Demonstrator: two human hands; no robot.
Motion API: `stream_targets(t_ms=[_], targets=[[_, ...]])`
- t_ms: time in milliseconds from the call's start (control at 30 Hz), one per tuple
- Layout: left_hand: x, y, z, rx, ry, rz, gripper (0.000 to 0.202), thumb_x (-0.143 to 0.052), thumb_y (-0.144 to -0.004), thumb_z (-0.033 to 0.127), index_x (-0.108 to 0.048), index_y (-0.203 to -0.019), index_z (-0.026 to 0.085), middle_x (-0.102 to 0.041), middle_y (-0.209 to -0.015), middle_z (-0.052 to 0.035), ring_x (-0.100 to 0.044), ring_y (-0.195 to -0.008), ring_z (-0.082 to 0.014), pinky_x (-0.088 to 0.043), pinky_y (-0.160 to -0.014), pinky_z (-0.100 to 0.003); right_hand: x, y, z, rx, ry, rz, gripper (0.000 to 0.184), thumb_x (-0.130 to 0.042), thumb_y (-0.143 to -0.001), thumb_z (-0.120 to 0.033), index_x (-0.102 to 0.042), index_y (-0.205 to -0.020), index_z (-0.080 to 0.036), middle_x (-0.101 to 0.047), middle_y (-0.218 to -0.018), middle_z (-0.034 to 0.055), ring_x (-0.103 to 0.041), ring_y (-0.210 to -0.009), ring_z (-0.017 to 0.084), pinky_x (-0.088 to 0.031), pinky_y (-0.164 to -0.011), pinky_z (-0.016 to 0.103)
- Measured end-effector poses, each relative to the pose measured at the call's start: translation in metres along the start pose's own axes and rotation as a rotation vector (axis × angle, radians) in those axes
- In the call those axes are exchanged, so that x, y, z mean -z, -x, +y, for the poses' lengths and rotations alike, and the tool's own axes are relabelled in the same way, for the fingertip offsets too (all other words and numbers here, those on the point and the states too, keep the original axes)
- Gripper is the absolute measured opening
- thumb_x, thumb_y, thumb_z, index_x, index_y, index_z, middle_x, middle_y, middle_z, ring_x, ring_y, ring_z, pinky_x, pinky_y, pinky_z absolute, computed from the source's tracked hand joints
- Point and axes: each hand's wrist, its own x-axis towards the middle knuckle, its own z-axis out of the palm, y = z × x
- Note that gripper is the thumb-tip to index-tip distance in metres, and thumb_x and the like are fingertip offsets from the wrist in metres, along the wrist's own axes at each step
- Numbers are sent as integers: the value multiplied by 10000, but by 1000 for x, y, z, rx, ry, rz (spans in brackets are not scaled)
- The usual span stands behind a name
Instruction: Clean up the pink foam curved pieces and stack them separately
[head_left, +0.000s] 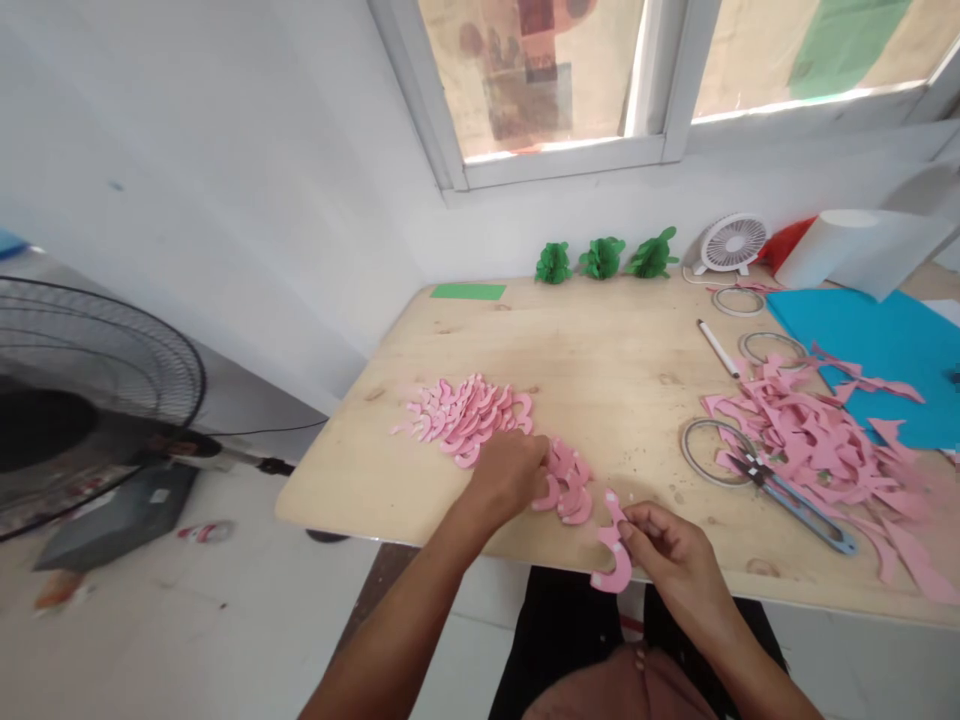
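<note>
My left hand rests knuckles-up on the wooden table, its fingers curled down onto a small pile of pink curved foam petals. A bigger heap of the same pink petals lies just left of it. My right hand hovers at the table's front edge and pinches one pink curved petal with small white dots on it between thumb and fingers.
Pink foam scraps and thread snips lie to the right, with tape rings, a white pen and blue sheet. Three green paper tufts and a small fan stand at the back. A floor fan is left.
</note>
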Motion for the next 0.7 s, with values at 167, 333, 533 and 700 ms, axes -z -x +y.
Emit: stream_targets(t_ms=[167,333,533,700], targets=[[16,-4,-3,-64,-48,-13,170,-536,-683,27,-604,-651,181,-676,-703,-67,-637,-795,-254,-418,-726,-347,-1,0,-1,23,15,10,263,-608,-830,-414,-651,-759,-165,-581,-652,-6,-507,-600,127,-393,-560,221],[24,12,-7,-163,103,-33,156,-508,-760,75,-597,-743,202,-689,-792,4,-625,-751,-150,-449,-680,-253,-1,0,-4,19,-1,23,267,-622,-816,-411,-666,-739,-159,-614,-665,7,-526,-603,131,-407,-560,224],[10,38,6,-245,801,-78,59,-591,-766,135,-636,-777,172,-682,-803,-16,-617,-753,-143,-478,-711,-259,-3,-1,-15,-37,-100,40,291,-662,-771,-447,-661,-744,-157,-602,-635,-5,-518,-576,120,-406,-538,219],[-10,50,33,-207,941,-119,110,-584,-778,137,-671,-843,156,-680,-811,-34,-612,-767,-155,-485,-726,-263,-4,1,-22,-19,-130,30,283,-673,-765,-440,-661,-727,-160,-615,-639,-3,-527,-576,114,-420,-547,215]])
